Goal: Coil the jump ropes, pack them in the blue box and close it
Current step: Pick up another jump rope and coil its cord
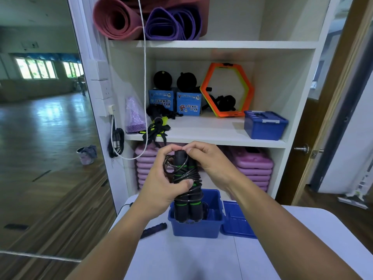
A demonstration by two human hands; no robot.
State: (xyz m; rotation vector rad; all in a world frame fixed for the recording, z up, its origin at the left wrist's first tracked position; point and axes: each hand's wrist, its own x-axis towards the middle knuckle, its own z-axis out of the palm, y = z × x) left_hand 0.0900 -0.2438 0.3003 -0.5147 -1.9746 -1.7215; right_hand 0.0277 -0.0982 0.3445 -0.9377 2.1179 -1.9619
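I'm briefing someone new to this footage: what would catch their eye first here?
Centre frame, both hands, left hand and right hand, grip a black jump rope with its cord wound round green-ringed handles, above the open blue box on the table. Behind, an orange hexagon ring stands on the middle shelf.

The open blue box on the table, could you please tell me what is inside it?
The open blue box shows a bare blue inner wall and some dark cord near its right side. The jump rope, held by both hands, covers most of the interior.
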